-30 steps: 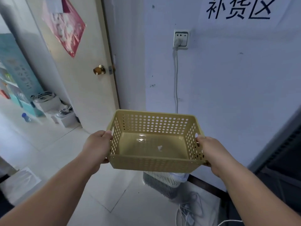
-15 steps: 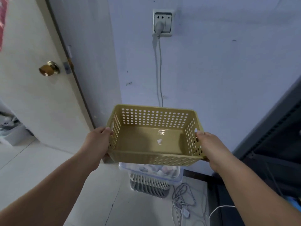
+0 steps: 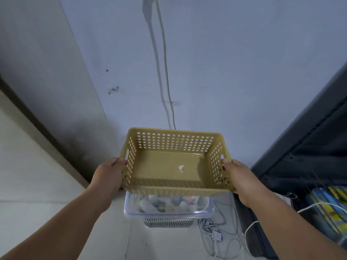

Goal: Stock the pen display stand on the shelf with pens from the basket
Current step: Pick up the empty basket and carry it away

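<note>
A tan perforated basket (image 3: 174,141) sits in the centre of the frame, held level in the air between both hands. The left hand (image 3: 110,177) clamps the basket's left side wall, thumb hooked over the rim and fingers curled round the outside. The right hand (image 3: 238,177) grips the right side wall the same way, its thumb resting at the handle slot. On the basket's bottom lies a small white scrap (image 3: 180,168).

Directly below the basket, at lower centre, a clear plastic bin (image 3: 208,211) holds blurred, pale items and rests on a white slotted basket (image 3: 168,222) on the floor (image 3: 37,184). Just right of these, a tangle of grey cables (image 3: 216,228) and a small socket block (image 3: 217,236) lie on the tiles. A grey cord (image 3: 165,62) runs down the pale wall (image 3: 244,72) from the top of the frame to behind the tan basket. Along the right edge stands a dark metal shelf (image 3: 309,147), with colourful yellow-and-blue packs (image 3: 334,203) in the lower right corner.
</note>
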The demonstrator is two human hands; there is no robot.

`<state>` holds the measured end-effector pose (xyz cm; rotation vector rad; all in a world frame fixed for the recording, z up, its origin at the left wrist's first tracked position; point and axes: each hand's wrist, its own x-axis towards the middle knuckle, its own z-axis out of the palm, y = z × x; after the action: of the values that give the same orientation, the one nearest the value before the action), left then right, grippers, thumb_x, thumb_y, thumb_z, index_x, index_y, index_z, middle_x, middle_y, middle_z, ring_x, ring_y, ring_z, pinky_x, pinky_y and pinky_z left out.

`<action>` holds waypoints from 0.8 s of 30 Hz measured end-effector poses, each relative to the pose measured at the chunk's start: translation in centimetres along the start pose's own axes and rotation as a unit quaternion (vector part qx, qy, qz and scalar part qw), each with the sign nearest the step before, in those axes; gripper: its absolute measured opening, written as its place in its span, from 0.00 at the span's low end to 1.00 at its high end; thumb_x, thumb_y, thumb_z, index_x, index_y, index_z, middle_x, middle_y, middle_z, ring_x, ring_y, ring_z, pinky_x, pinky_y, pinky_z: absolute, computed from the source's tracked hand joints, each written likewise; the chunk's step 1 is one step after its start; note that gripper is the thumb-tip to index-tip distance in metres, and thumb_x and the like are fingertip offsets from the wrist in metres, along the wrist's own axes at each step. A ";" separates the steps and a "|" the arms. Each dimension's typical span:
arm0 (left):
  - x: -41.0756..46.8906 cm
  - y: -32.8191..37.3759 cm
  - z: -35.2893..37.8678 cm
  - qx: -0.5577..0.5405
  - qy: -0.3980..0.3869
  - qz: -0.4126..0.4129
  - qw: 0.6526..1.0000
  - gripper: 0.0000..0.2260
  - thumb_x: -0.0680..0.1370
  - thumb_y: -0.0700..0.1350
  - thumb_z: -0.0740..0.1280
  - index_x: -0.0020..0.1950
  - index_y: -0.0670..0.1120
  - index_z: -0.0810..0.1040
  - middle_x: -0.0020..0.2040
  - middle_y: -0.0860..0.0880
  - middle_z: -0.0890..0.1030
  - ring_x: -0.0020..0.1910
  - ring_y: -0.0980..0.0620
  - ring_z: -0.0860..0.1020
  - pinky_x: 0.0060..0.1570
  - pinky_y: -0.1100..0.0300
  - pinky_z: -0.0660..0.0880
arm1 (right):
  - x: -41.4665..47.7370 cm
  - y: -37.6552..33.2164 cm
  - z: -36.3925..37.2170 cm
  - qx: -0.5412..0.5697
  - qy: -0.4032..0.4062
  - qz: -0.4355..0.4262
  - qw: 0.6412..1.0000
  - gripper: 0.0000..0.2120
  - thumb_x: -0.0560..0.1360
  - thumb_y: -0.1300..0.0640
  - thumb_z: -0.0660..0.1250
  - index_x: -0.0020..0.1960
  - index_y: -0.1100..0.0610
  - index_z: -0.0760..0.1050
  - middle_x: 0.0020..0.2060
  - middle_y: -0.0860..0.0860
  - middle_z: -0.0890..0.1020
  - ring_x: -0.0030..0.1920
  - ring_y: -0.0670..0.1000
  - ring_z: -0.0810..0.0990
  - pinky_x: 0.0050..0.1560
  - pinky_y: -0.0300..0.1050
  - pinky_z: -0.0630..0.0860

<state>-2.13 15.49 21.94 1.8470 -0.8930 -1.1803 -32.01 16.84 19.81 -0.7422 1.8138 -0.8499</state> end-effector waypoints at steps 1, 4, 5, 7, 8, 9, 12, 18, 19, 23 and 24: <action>1.3 -0.6 0.6 -0.004 -0.002 -0.002 1.000 0.08 0.80 0.46 0.61 0.46 0.50 0.79 0.44 0.46 0.80 0.42 0.46 0.78 0.49 0.46 0.78 | 1.5 0.6 0.5 0.003 0.000 0.003 1.000 0.12 0.83 0.47 0.56 0.53 0.51 0.76 0.47 0.50 0.83 0.48 0.53 0.81 0.44 0.47 0.75; 4.8 -2.6 2.3 -0.006 -0.004 -0.010 1.000 0.09 0.81 0.47 0.60 0.49 0.49 0.79 0.45 0.46 0.80 0.43 0.47 0.79 0.47 0.51 0.78 | 5.2 2.3 2.2 0.009 -0.004 0.013 1.000 0.13 0.83 0.47 0.56 0.55 0.51 0.76 0.48 0.51 0.83 0.48 0.54 0.82 0.43 0.47 0.75; 5.9 -3.2 2.9 -0.009 -0.003 -0.013 1.000 0.09 0.81 0.47 0.59 0.50 0.49 0.79 0.45 0.46 0.80 0.43 0.47 0.79 0.45 0.53 0.77 | 6.5 3.0 2.8 0.009 -0.006 0.016 1.000 0.13 0.83 0.47 0.56 0.55 0.52 0.76 0.48 0.51 0.83 0.48 0.54 0.82 0.43 0.47 0.75; 8.1 -4.8 3.9 -0.008 0.000 -0.021 1.000 0.09 0.81 0.47 0.59 0.49 0.49 0.79 0.46 0.45 0.81 0.44 0.46 0.80 0.45 0.53 0.78 | 8.7 4.2 3.9 0.011 -0.006 0.019 1.000 0.13 0.83 0.47 0.56 0.54 0.52 0.76 0.48 0.52 0.83 0.48 0.54 0.82 0.42 0.46 0.75; 9.1 -5.5 4.4 -0.002 0.001 -0.025 1.000 0.09 0.81 0.47 0.59 0.48 0.50 0.79 0.46 0.45 0.81 0.45 0.45 0.80 0.45 0.53 0.78 | 9.7 4.8 4.4 0.014 -0.004 0.019 1.000 0.12 0.83 0.48 0.56 0.52 0.52 0.76 0.47 0.52 0.83 0.47 0.53 0.82 0.41 0.45 0.75; 10.0 -6.2 4.9 0.002 0.003 -0.028 1.000 0.09 0.81 0.48 0.59 0.47 0.51 0.79 0.47 0.45 0.81 0.46 0.45 0.80 0.44 0.53 0.78 | 10.7 5.4 4.9 0.015 -0.002 0.019 1.000 0.12 0.83 0.48 0.56 0.50 0.51 0.76 0.47 0.51 0.83 0.47 0.52 0.82 0.39 0.44 0.74; 12.5 -8.5 6.1 0.009 0.005 -0.035 0.999 0.09 0.81 0.48 0.60 0.48 0.51 0.80 0.47 0.46 0.81 0.46 0.46 0.80 0.40 0.55 0.76 | 13.4 7.1 6.0 0.002 0.000 0.023 1.000 0.12 0.83 0.48 0.56 0.51 0.51 0.75 0.46 0.50 0.82 0.47 0.52 0.81 0.39 0.44 0.73; 15.3 -11.9 8.1 0.021 -0.002 -0.035 0.999 0.09 0.81 0.47 0.59 0.46 0.52 0.77 0.45 0.47 0.80 0.45 0.48 0.79 0.41 0.55 0.76 | 17.9 10.2 7.8 -0.008 -0.005 0.032 0.999 0.12 0.83 0.48 0.56 0.53 0.52 0.76 0.48 0.52 0.82 0.49 0.54 0.81 0.43 0.45 0.75; 15.6 -12.4 8.3 0.023 -0.002 -0.035 0.999 0.09 0.81 0.47 0.59 0.45 0.52 0.77 0.45 0.47 0.80 0.45 0.47 0.79 0.44 0.52 0.77 | 18.5 10.6 8.0 -0.008 -0.005 0.033 0.999 0.12 0.83 0.48 0.56 0.53 0.52 0.76 0.49 0.52 0.82 0.50 0.54 0.81 0.46 0.46 0.76; 17.0 -14.0 8.8 0.026 0.000 -0.048 0.999 0.08 0.81 0.48 0.60 0.45 0.52 0.76 0.47 0.46 0.80 0.48 0.46 0.79 0.54 0.45 0.77 | 20.5 12.4 8.9 -0.003 -0.009 0.046 0.999 0.11 0.83 0.47 0.56 0.51 0.49 0.75 0.51 0.52 0.82 0.51 0.55 0.81 0.59 0.55 0.76; 17.3 -14.4 8.8 0.027 -0.002 -0.051 0.998 0.08 0.81 0.48 0.60 0.45 0.52 0.76 0.48 0.46 0.80 0.49 0.47 0.79 0.54 0.45 0.76 | 20.8 12.8 9.1 -0.004 -0.009 0.049 0.999 0.11 0.83 0.47 0.56 0.50 0.49 0.75 0.51 0.52 0.82 0.52 0.55 0.81 0.60 0.56 0.76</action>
<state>-2.38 5.54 -0.09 1.9538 -0.8487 -1.2333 -32.31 5.71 -3.76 -0.6576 1.8234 -0.7694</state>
